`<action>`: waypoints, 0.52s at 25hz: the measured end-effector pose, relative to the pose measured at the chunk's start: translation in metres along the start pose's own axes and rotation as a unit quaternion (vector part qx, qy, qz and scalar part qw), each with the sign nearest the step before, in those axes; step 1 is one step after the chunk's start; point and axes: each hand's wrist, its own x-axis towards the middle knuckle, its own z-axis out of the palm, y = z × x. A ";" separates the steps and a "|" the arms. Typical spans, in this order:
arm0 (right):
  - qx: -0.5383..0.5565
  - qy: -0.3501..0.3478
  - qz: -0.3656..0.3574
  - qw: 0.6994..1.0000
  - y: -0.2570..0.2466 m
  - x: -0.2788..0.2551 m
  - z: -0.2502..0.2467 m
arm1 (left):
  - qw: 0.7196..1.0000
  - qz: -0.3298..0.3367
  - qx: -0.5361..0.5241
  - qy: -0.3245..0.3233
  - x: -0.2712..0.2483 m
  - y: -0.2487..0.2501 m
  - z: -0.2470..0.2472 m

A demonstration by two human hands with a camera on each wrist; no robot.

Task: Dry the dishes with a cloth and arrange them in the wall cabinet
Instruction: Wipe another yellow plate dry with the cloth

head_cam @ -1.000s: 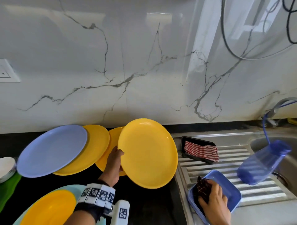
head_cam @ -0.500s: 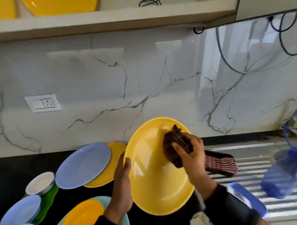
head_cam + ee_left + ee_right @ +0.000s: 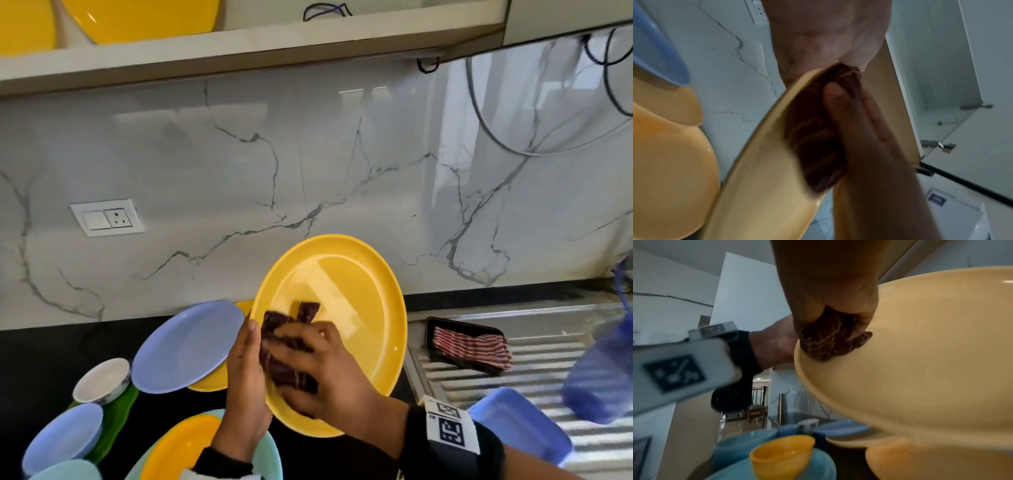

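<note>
A yellow plate (image 3: 352, 294) is held tilted above the black counter, its face toward me. My left hand (image 3: 245, 373) grips its left rim, thumb on the front. My right hand (image 3: 322, 373) presses a dark brown cloth (image 3: 274, 329) against the plate's lower left, fingers curled into the cloth. The left wrist view shows the cloth (image 3: 813, 129) bunched inside the plate (image 3: 760, 178) under the right hand's fingers (image 3: 855, 129). In the right wrist view the cloth (image 3: 824, 340) sits at the rim of the plate (image 3: 931, 353). The wall cabinet's shelf (image 3: 239, 44) above holds yellow plates (image 3: 147, 17).
A blue plate (image 3: 186, 346) leans against the marble wall at left. Nearer me are a white bowl (image 3: 101, 380), small blue plates (image 3: 63, 435) and a yellow plate on a teal one (image 3: 178, 448). On the drainboard lie a striped cloth (image 3: 469, 346) and a blue container (image 3: 517, 425).
My right hand took the cloth from the blue container to the plate, then wiped from the plate's upper middle down to its lower left. The left hand lifted the plate.
</note>
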 end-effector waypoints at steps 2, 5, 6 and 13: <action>-0.007 -0.068 -0.040 0.997 0.012 -0.021 0.002 | 1.000 0.003 0.015 0.003 0.004 0.001 -0.006; -0.018 -0.150 -0.057 0.987 0.036 -0.045 -0.006 | 0.998 0.036 0.046 0.034 0.004 0.004 -0.004; -0.025 -0.171 -0.059 0.983 0.046 -0.051 -0.011 | 0.998 0.038 0.040 0.038 0.004 0.002 -0.005; -0.196 -0.205 -0.051 0.957 0.108 -0.044 -0.054 | 0.998 0.032 0.026 0.037 0.006 0.002 -0.016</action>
